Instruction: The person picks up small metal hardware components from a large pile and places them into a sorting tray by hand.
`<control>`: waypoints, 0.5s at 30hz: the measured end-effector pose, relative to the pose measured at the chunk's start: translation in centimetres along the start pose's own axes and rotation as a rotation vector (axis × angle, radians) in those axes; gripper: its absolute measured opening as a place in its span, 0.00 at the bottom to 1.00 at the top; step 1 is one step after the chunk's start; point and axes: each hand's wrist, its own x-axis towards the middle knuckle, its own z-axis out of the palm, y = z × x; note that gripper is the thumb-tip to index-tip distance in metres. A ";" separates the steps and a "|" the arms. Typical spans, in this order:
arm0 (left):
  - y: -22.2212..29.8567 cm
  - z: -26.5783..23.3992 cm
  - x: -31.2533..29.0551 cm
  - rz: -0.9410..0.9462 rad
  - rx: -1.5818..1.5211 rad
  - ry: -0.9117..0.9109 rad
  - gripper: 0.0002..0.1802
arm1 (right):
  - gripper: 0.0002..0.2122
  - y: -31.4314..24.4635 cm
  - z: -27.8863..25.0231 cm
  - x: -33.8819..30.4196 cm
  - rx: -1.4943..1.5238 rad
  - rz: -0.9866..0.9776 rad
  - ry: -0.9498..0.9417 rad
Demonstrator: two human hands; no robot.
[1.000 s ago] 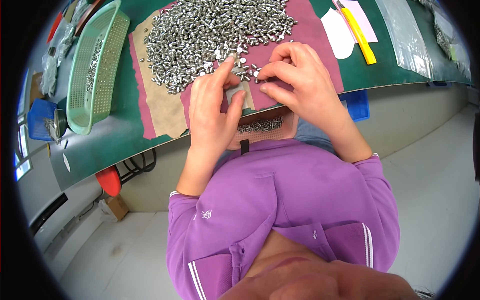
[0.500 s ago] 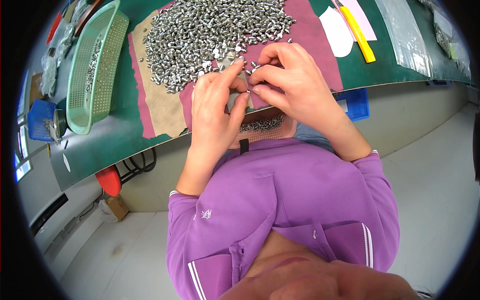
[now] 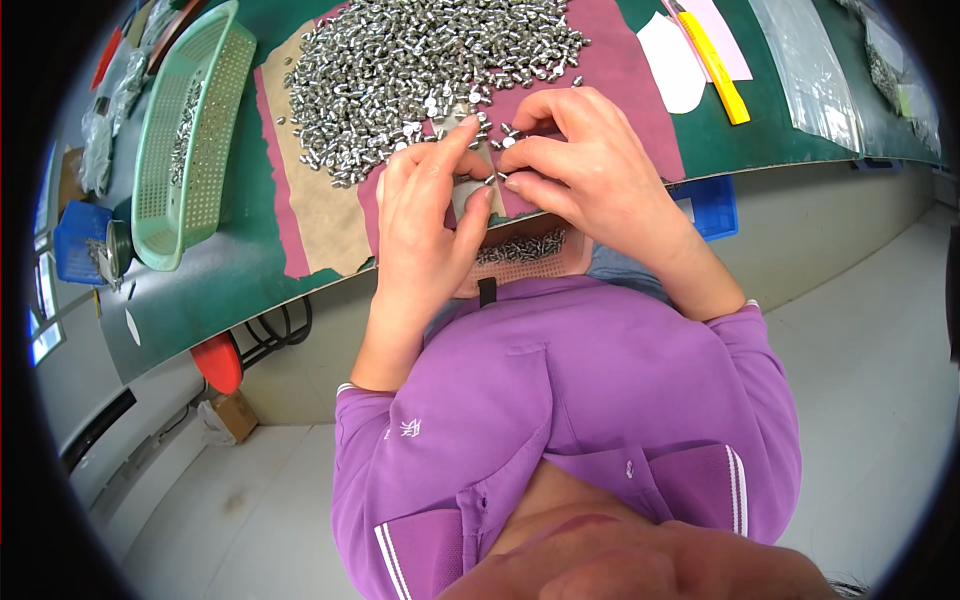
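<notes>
A large heap of small silver metal fasteners [image 3: 420,60], seemingly rivets or studs, covers the cloth on the table. In front of it, my left hand [image 3: 425,210] is closed, with a tiny silver fastener [image 3: 490,180] at the tips of its thumb and curled finger; its index finger points toward the heap. Facing it, my right hand [image 3: 590,155] pinches another tiny fastener [image 3: 502,177] at the thumb tip. The two fingertips nearly meet, and whether the pieces touch I cannot tell. A few loose fasteners [image 3: 508,138] lie beside my right index finger.
A pink basket [image 3: 540,268] of fasteners sits at my lap under the table edge. Left stands a long green basket [image 3: 150,225], with a blue bin [image 3: 80,240] beyond. A yellow cutter knife [image 3: 722,75] and clear plastic bags [image 3: 810,75] lie right; a blue tray [image 3: 715,210] is below.
My left thumb and fingers have shifted slightly left, and a small gap now shows between the fingertips of both hands. My right hand has barely moved.
</notes>
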 end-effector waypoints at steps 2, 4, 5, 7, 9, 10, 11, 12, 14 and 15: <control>0.0 0.1 0.1 0.018 0.031 -0.031 0.39 | 0.08 0.1 0.1 0.0 -0.001 -0.015 0.003; 0.0 0.1 -0.1 -0.012 0.014 -0.032 0.38 | 0.08 0.0 -0.1 0.1 -0.009 -0.003 -0.015; 0.1 0.1 -0.2 -0.042 -0.004 -0.035 0.37 | 0.08 0.0 -0.3 0.1 -0.008 -0.005 -0.015; 0.0 0.0 -0.2 -0.038 0.004 -0.037 0.37 | 0.07 -0.2 -0.6 0.0 0.008 0.034 0.008; 0.0 -0.1 -0.2 -0.035 0.012 -0.040 0.37 | 0.07 -0.1 -0.8 -0.1 -0.019 0.059 0.041; 0.0 -0.2 -0.2 -0.029 0.010 -0.014 0.37 | 0.07 -0.1 -0.8 -0.2 -0.046 0.083 0.074; -0.1 -0.3 -0.2 -0.023 0.008 0.012 0.37 | 0.07 0.0 -0.9 -0.3 -0.046 0.082 0.074; -0.2 -0.4 -0.2 -0.023 0.007 0.012 0.37 | 0.07 0.0 -1.0 -0.3 -0.044 0.080 0.061; -0.5 -0.6 -0.3 -0.007 0.054 -0.002 0.37 | 0.07 0.2 -1.1 -0.3 -0.044 0.077 0.047; -0.6 -0.7 -0.3 -0.007 0.055 -0.001 0.37 | 0.07 0.2 -1.0 -0.3 -0.047 0.069 0.045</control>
